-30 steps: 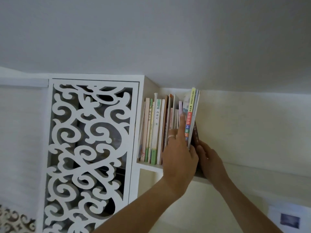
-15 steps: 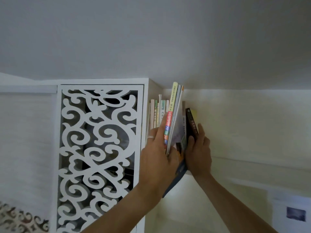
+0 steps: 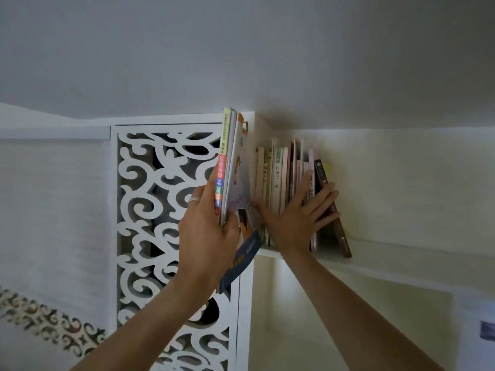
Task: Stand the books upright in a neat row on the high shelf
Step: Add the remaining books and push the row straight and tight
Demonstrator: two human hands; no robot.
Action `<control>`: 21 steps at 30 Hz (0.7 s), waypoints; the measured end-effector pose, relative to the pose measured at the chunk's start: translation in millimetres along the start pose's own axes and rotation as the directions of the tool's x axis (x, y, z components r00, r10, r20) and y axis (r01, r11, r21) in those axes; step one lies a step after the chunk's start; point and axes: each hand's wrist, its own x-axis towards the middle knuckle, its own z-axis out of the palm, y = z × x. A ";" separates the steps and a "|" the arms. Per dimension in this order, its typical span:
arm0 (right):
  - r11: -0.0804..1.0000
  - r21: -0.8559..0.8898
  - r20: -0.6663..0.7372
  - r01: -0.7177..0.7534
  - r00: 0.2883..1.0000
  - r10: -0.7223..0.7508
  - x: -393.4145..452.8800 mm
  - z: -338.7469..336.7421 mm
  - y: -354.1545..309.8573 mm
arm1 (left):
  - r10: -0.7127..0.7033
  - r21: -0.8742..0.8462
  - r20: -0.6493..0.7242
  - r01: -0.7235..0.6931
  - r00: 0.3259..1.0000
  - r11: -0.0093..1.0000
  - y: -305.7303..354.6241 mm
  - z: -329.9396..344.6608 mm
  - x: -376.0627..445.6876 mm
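Observation:
My left hand (image 3: 207, 231) grips a bundle of thin books (image 3: 231, 167), held upright off the shelf in front of the lattice panel; a dark blue book (image 3: 241, 259) sticks out below the hand. Several books (image 3: 278, 178) stand in a row on the high white shelf (image 3: 375, 259), against the cabinet's side wall. My right hand (image 3: 300, 212) lies flat with spread fingers on the spines of the row. Its fingers also touch a dark brown book (image 3: 338, 226) that leans left against the row's right end, with a yellow book behind it.
A white carved lattice panel (image 3: 160, 210) stands left of the shelf. The ceiling (image 3: 267, 62) is close above the book tops. The shelf runs on to the right along a pale wall. A small picture (image 3: 487, 330) hangs at the lower right.
My left hand has pulled the bundle of books out of the row and carried it left, off the shelf. My right hand has moved from the shelf edge up onto the spines, fingers spread.

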 end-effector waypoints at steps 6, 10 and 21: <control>1.000 -0.020 -0.004 -0.022 1.000 0.022 3.2 9.6 -8.8 | 0.020 0.050 0.018 -0.021 1.000 0.999 -1.5 -5.6 1.2; 0.998 -0.051 -0.005 -0.024 1.000 0.024 2.4 12.0 -10.3 | 0.050 0.054 0.039 -0.052 0.998 0.997 3.1 -2.5 -1.1; 1.000 0.006 -0.015 0.010 1.000 -0.010 3.5 11.6 -3.6 | 0.001 0.078 0.062 -0.006 0.998 0.997 0.3 -0.6 -6.2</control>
